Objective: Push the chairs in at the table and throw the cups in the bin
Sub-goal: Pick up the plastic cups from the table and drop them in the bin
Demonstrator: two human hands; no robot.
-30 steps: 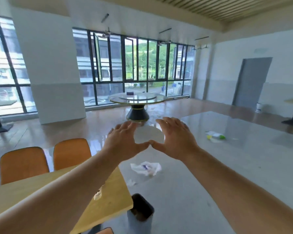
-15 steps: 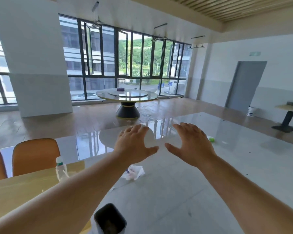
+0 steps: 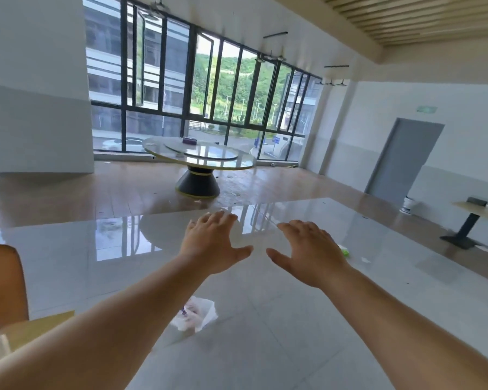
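Both hands are stretched forward, palms down, fingers spread and empty — left hand (image 3: 213, 244) and right hand (image 3: 312, 253) side by side, thumbs nearly meeting, above the glossy floor (image 3: 293, 333). One orange chair (image 3: 2, 282) stands at the far left, well apart from the left hand, behind the wooden tabletop (image 3: 37, 327) corner — crumpled paper (image 3: 196, 313) lies on the floor below the left forearm.

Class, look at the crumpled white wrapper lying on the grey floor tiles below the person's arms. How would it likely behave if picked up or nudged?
The crumpled wrapper looks thin and partly see-through, so it is probably very light and floppy. Its creased folds suggest it would crush further in a grip. On the glossy floor tiles it would likely slide rather than roll.
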